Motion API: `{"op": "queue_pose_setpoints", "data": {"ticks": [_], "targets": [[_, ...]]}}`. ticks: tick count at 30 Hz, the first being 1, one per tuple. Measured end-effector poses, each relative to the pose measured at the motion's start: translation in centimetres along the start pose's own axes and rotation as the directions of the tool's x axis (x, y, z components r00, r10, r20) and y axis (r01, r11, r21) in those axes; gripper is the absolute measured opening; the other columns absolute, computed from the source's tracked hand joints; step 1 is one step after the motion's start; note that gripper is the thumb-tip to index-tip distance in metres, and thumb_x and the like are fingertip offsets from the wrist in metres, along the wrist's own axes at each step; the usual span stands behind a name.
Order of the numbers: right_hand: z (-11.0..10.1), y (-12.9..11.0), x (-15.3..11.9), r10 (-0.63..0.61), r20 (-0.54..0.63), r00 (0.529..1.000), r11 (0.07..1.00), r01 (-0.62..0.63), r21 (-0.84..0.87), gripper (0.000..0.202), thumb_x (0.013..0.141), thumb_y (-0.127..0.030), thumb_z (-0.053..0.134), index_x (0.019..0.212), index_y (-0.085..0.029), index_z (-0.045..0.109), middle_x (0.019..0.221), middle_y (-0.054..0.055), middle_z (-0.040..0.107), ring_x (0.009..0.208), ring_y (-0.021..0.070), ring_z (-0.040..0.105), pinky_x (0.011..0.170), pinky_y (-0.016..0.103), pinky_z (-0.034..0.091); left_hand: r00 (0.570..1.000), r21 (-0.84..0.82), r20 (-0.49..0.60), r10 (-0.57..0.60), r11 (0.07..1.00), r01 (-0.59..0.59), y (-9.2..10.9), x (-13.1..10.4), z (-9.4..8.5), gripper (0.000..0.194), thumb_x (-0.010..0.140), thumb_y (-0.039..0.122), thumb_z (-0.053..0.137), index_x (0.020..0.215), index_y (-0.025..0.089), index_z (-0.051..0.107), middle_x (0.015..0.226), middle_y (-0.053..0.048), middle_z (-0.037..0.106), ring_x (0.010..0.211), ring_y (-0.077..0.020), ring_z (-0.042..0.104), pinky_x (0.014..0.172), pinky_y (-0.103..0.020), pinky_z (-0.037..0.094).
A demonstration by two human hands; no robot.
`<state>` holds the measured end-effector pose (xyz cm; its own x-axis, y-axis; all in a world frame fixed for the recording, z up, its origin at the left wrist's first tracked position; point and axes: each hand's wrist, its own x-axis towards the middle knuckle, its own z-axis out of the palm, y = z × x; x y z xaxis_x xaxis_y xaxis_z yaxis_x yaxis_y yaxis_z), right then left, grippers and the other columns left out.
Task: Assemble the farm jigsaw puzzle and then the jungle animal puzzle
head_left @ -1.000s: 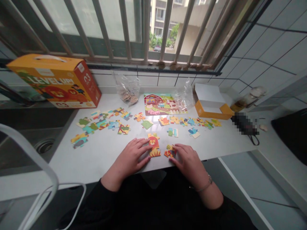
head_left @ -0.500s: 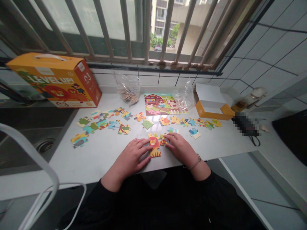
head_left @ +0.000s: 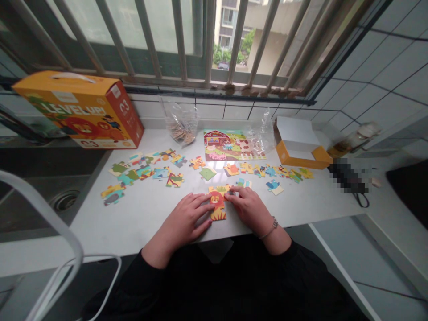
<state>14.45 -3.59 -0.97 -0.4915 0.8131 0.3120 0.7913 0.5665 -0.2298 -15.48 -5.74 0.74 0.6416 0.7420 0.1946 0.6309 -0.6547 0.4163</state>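
Note:
Near the counter's front edge lie joined jigsaw pieces with a lion's face (head_left: pixel 217 206) on a red and yellow ground. My left hand (head_left: pixel 187 219) rests along their left side, fingers stretched out and apart, the tips touching the pieces. On the right, my right hand (head_left: pixel 251 207) has its thumb and fingertips closed on a small puzzle piece (head_left: pixel 228 189), pressed against the upper right edge of the lion part. Fingers hide most of this piece. Just beyond my right hand lies a blue-and-white piece (head_left: pixel 243 183).
Loose puzzle pieces (head_left: pixel 143 171) spread across the left, with others (head_left: pixel 277 171) to the right. Behind them are a farm picture (head_left: pixel 224 151), a clear bag of pieces (head_left: pixel 182 129) and an open orange box (head_left: pixel 297 158). A large orange carton (head_left: pixel 83 116) stands beside the sink (head_left: pixel 68 203).
My right hand has brought its piece left, up against the lion part; the gap between them has closed. My left hand stays in place. The view has shifted slightly.

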Motion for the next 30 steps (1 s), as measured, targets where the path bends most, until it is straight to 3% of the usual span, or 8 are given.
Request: {"op": "queue_pose_setpoints", "data": {"ticks": [4,9,12,15,26,30], "targets": [[0.3,-0.5,-0.3,0.055,-0.012,0.998,0.998,-0.054,0.029,0.038,0.107,-0.013,0.061,0.138,-0.030,0.073,0.145,0.012,0.072,0.123,0.0303,0.067,0.105,0.049,0.058,1.000,-0.001,-0.007,0.003,1.000,-0.003,0.0,0.0,0.0,0.042,0.108,0.037,0.066,0.149,0.034,0.069,0.166,-0.008,0.062,0.152,-0.0341,0.059,0.131,-0.063,0.040],[0.6,-0.5,-0.7,0.206,-0.216,0.954,0.967,-0.164,0.196,0.039,0.105,-0.012,0.051,0.141,-0.019,0.063,0.128,0.017,0.072,0.119,0.0313,0.068,0.104,0.049,0.058,1.000,0.001,-0.003,-0.001,1.000,0.001,0.0,0.1,-0.1,0.040,0.109,0.039,0.065,0.148,0.032,0.069,0.166,-0.009,0.062,0.151,-0.0350,0.059,0.131,-0.065,0.041],[0.4,-0.4,-0.8,0.212,-0.155,0.965,0.969,-0.187,0.165,0.035,0.100,-0.007,0.051,0.125,-0.021,0.072,0.110,0.012,0.072,0.104,0.0289,0.068,0.095,0.044,0.059,1.000,-0.003,-0.006,0.002,1.000,-0.002,0.0,0.1,-0.2,0.040,0.109,0.039,0.065,0.148,0.032,0.069,0.165,-0.009,0.062,0.151,-0.0351,0.060,0.131,-0.065,0.041],[0.3,-0.5,-0.8,0.192,-0.077,0.978,0.975,-0.182,0.125,0.036,0.096,-0.005,0.055,0.117,-0.024,0.078,0.106,0.009,0.072,0.099,0.0252,0.068,0.088,0.038,0.057,1.000,0.001,-0.001,-0.002,1.000,0.002,0.1,0.1,-0.3,0.040,0.108,0.038,0.066,0.148,0.032,0.070,0.166,-0.009,0.062,0.151,-0.0354,0.060,0.131,-0.065,0.041],[0.2,-0.8,-0.8,0.222,-0.060,0.973,0.971,-0.214,0.110,0.036,0.095,-0.004,0.057,0.116,-0.025,0.078,0.106,0.007,0.072,0.094,0.0236,0.070,0.084,0.035,0.055,1.000,0.004,-0.015,-0.001,1.000,0.001,0.0,0.1,-0.1,0.041,0.107,0.036,0.067,0.148,0.033,0.070,0.167,-0.008,0.062,0.152,-0.0339,0.060,0.131,-0.063,0.042],[-0.7,-0.8,0.4,0.265,-0.097,0.960,0.957,-0.249,0.151,0.027,0.105,-0.014,0.056,0.118,-0.024,0.077,0.112,0.009,0.074,0.098,0.0226,0.072,0.089,0.034,0.057,1.000,0.011,-0.016,0.009,1.000,-0.009,-0.2,0.0,0.0,0.041,0.109,0.038,0.064,0.150,0.033,0.069,0.167,-0.009,0.062,0.152,-0.0338,0.059,0.130,-0.063,0.042]]}}
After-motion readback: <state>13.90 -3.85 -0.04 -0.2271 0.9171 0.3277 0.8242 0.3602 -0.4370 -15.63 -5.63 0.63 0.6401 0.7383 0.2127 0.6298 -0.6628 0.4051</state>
